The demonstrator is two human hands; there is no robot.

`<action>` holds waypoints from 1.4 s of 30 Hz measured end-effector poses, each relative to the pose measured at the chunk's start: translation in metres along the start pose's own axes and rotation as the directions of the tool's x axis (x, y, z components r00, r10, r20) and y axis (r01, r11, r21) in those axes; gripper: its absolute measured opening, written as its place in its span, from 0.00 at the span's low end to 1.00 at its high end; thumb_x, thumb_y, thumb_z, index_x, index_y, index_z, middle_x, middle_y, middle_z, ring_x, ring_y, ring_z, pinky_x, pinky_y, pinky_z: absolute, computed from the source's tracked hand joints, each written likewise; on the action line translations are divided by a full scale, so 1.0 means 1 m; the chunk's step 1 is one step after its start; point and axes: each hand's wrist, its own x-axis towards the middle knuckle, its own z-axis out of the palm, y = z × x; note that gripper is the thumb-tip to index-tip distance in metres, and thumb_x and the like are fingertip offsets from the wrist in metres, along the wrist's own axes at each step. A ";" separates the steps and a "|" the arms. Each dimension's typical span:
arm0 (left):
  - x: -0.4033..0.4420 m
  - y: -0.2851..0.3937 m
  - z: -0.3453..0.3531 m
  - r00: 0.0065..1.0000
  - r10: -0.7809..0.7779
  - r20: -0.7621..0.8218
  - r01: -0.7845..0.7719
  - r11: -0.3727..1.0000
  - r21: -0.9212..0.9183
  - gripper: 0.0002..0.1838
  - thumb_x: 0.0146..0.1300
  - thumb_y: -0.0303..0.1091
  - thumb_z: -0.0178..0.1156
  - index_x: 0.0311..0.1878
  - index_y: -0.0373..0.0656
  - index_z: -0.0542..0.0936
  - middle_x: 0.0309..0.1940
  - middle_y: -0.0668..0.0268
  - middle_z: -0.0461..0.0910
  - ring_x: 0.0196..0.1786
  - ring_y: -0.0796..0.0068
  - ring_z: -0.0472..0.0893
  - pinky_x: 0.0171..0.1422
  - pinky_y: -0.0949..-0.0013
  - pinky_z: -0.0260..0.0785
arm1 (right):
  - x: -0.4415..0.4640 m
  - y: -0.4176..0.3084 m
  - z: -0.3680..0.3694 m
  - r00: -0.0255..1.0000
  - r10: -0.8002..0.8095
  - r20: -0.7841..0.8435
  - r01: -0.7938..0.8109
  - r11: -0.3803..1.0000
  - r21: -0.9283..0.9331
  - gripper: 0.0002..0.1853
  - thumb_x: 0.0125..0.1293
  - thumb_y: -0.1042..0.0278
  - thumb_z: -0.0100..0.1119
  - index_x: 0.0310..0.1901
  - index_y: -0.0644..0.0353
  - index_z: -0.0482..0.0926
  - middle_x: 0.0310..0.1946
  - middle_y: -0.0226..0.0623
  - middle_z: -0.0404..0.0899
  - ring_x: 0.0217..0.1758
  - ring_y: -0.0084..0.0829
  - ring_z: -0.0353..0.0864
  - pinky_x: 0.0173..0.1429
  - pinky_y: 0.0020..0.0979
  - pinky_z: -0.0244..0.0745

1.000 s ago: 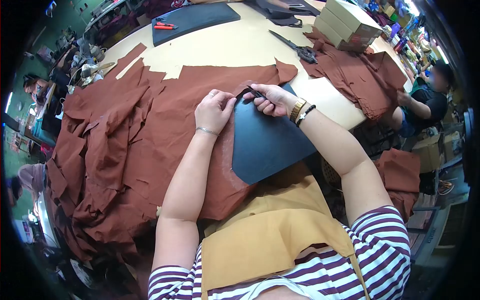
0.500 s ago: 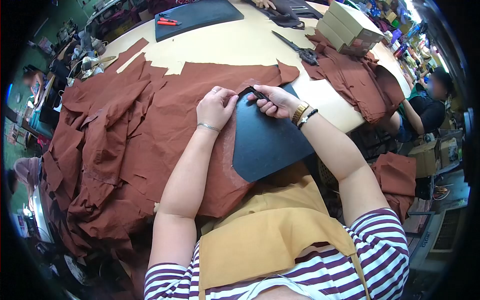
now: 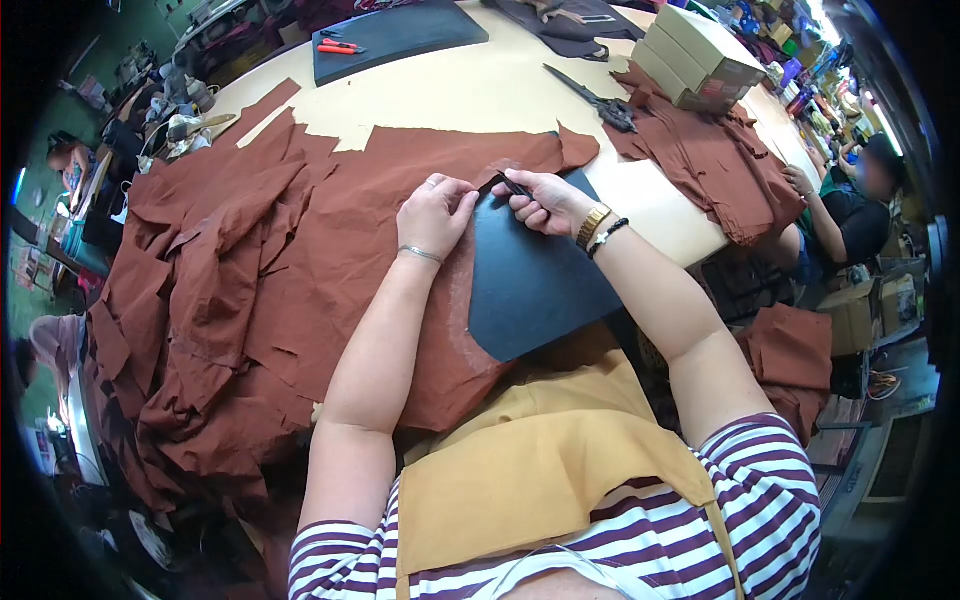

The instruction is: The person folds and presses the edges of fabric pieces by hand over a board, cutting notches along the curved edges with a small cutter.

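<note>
My left hand [image 3: 440, 212] is closed in a pinch on the end of a narrow dark strip [image 3: 489, 186]. Close by on its right, my right hand [image 3: 545, 203] grips a slim black-handled tool [image 3: 515, 189], its exact kind unclear, against the strip's other end. Both hands are over the upper edge of a dark cutting board [image 3: 540, 275] with rounded corners. Reddish-brown fabric [image 3: 370, 230] spreads beneath and left of the board, bearing whitish marks along the board's outline.
Large black scissors [image 3: 600, 100] lie beyond my right hand, beside stacked brown fabric [image 3: 690, 160] and a cardboard box [image 3: 690, 55]. A second dark board [image 3: 410, 38] holds red-handled tools [image 3: 340, 47]. A co-worker [image 3: 860, 215] sits at right; another person's hand [image 3: 550, 10] is at the far edge.
Both my hands stay almost in place. The black tool in my right hand has tilted slightly, and the dark strip looks less arched. At right, the co-worker's hand has moved up onto the fabric stack.
</note>
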 end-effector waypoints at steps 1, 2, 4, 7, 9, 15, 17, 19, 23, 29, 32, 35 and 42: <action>0.000 0.000 0.000 1.000 -0.001 0.000 0.001 1.000 -0.004 0.07 0.60 0.40 0.66 0.33 0.49 0.84 0.32 0.71 0.82 0.32 0.74 0.84 0.38 0.67 0.76 | 0.000 0.001 0.001 1.000 -0.022 -0.018 0.021 1.000 -0.019 0.18 0.78 0.50 0.43 0.45 0.57 0.74 0.21 0.21 0.62 0.16 0.10 0.54 0.15 0.12 0.51; 0.000 -0.001 -0.001 1.000 -0.002 -0.001 0.002 1.000 -0.007 0.07 0.60 0.41 0.66 0.33 0.49 0.84 0.32 0.71 0.82 0.32 0.74 0.84 0.38 0.67 0.76 | 0.000 0.003 0.000 0.999 -0.031 -0.028 0.031 0.999 -0.014 0.18 0.78 0.50 0.43 0.44 0.57 0.74 0.21 0.21 0.62 0.16 0.10 0.54 0.15 0.12 0.51; 0.000 -0.001 -0.002 1.000 0.003 -0.004 -0.003 1.000 0.001 0.07 0.60 0.41 0.66 0.33 0.49 0.84 0.32 0.71 0.81 0.31 0.74 0.84 0.38 0.67 0.76 | -0.003 0.006 0.000 0.998 -0.048 -0.048 0.048 0.999 -0.009 0.18 0.77 0.50 0.43 0.44 0.57 0.74 0.21 0.21 0.62 0.16 0.10 0.54 0.15 0.12 0.51; 0.000 -0.002 -0.001 1.000 0.007 -0.009 -0.007 1.000 0.014 0.07 0.60 0.41 0.66 0.33 0.50 0.84 0.32 0.71 0.81 0.31 0.74 0.84 0.38 0.67 0.76 | -0.007 0.003 0.001 1.000 0.015 0.001 -0.015 1.000 0.010 0.18 0.78 0.50 0.42 0.45 0.57 0.73 0.20 0.20 0.63 0.16 0.10 0.54 0.15 0.12 0.51; 0.000 -0.002 0.000 1.000 0.012 -0.006 -0.012 1.000 0.021 0.07 0.60 0.41 0.66 0.33 0.50 0.84 0.32 0.71 0.81 0.31 0.74 0.83 0.38 0.67 0.76 | -0.006 0.001 0.000 0.999 0.031 0.018 -0.031 1.000 0.001 0.18 0.78 0.50 0.42 0.45 0.57 0.73 0.20 0.20 0.63 0.16 0.10 0.54 0.15 0.12 0.51; -0.001 -0.003 0.000 1.000 -0.006 0.029 0.005 0.999 0.037 0.08 0.61 0.43 0.65 0.34 0.50 0.84 0.33 0.71 0.82 0.32 0.74 0.84 0.40 0.67 0.76 | -0.006 0.005 0.003 0.998 -0.042 -0.050 0.040 0.998 -0.041 0.18 0.77 0.49 0.44 0.46 0.57 0.73 0.20 0.20 0.63 0.16 0.11 0.55 0.16 0.12 0.52; 0.000 -0.002 -0.004 0.996 -0.051 0.073 0.049 0.998 0.027 0.10 0.61 0.44 0.65 0.37 0.48 0.85 0.35 0.70 0.83 0.34 0.73 0.84 0.42 0.67 0.76 | -0.017 0.006 -0.011 0.981 -0.180 -0.072 0.177 0.983 -0.049 0.18 0.77 0.49 0.45 0.45 0.57 0.73 0.20 0.20 0.62 0.16 0.10 0.53 0.16 0.13 0.52; 0.005 -0.004 -0.007 0.987 -0.095 0.130 0.097 0.995 -0.015 0.14 0.62 0.45 0.65 0.41 0.46 0.84 0.39 0.66 0.83 0.38 0.71 0.85 0.46 0.66 0.76 | -0.036 0.001 -0.032 0.911 -0.374 -0.172 0.331 0.914 -0.233 0.19 0.76 0.48 0.46 0.47 0.57 0.74 0.20 0.21 0.63 0.18 0.12 0.57 0.20 0.17 0.58; 0.016 -0.005 -0.033 0.872 -0.140 0.469 0.221 0.968 -0.121 0.28 0.61 0.48 0.68 0.59 0.40 0.77 0.51 0.58 0.82 0.50 0.68 0.83 0.55 0.68 0.75 | -0.055 -0.012 -0.129 0.441 -0.864 -0.241 0.041 0.288 -0.957 0.22 0.71 0.50 0.53 0.54 0.61 0.77 0.30 0.36 0.79 0.33 0.36 0.78 0.43 0.35 0.75; -0.009 0.003 -0.100 0.556 0.202 0.806 -0.584 0.785 0.206 0.56 0.39 0.74 0.68 0.71 0.54 0.66 0.75 0.53 0.56 0.77 0.50 0.53 0.75 0.31 0.42 | -0.074 0.000 -0.145 0.269 -0.960 0.076 -0.266 -0.150 -0.952 0.24 0.68 0.51 0.57 0.54 0.64 0.78 0.49 0.49 0.80 0.53 0.45 0.78 0.61 0.38 0.71; -0.009 -0.036 -0.080 0.766 0.130 0.630 -0.449 0.809 0.379 0.59 0.40 0.80 0.62 0.73 0.56 0.63 0.76 0.53 0.52 0.78 0.50 0.50 0.76 0.34 0.41 | -0.078 0.014 -0.058 0.421 -0.896 0.140 0.175 -0.071 -0.982 0.26 0.67 0.48 0.57 0.55 0.64 0.77 0.51 0.48 0.79 0.57 0.47 0.77 0.63 0.41 0.70; 0.024 -0.045 -0.045 0.918 -0.350 0.188 0.162 0.761 0.628 0.59 0.46 0.80 0.58 0.77 0.55 0.55 0.78 0.51 0.46 0.80 0.51 0.43 0.77 0.36 0.34 | -0.081 0.045 0.014 0.619 -0.758 0.206 0.214 -0.089 -0.973 0.31 0.64 0.43 0.60 0.55 0.65 0.77 0.52 0.49 0.78 0.57 0.47 0.76 0.63 0.41 0.71; 0.013 -0.039 -0.066 0.948 -0.063 0.311 -0.102 0.868 0.485 0.58 0.48 0.76 0.60 0.77 0.53 0.54 0.79 0.51 0.42 0.81 0.50 0.40 0.78 0.37 0.34 | -0.081 0.063 -0.006 0.599 -0.755 0.266 0.155 -0.217 -0.964 0.28 0.56 0.56 0.69 0.55 0.62 0.75 0.46 0.48 0.78 0.50 0.46 0.79 0.54 0.42 0.76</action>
